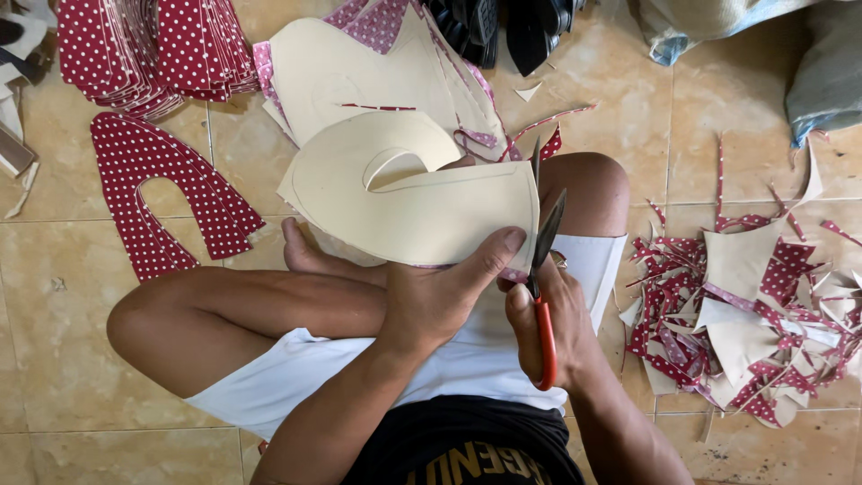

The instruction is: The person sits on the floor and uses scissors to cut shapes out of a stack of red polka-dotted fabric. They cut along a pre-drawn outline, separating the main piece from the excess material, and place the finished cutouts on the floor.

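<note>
Down on the tan tiled floor (108,386), the person sat cross-legged, and the left hand (440,296) was clamped on the near edge of a cream, horseshoe-shaped cut piece of stiff sheet material (404,193), thumb pressed flat on top, fingers curled beneath, the piece held up over the lap. The right hand (561,323) was wrapped round the red handles of a pair of dark-bladed scissors (541,269), blades parted and set at the piece's right edge, where a sliver of red polka-dot fabric backing showed. Tidy work here, by my reading, called for the left hand to feed the curve round into the blades rather than the scissors chasing it, with the thumb kept well back from the cutting line and long, smooth closes for a clean edge. To the right lay a heap of red-and-cream trimmings (745,314); ahead, a loose pile of uncut cream sheets (359,72). Upper left sat a neat stack of finished red polka-dot pieces (153,49), one red polka-dot horseshoe piece (162,193) lying alone below it.
</note>
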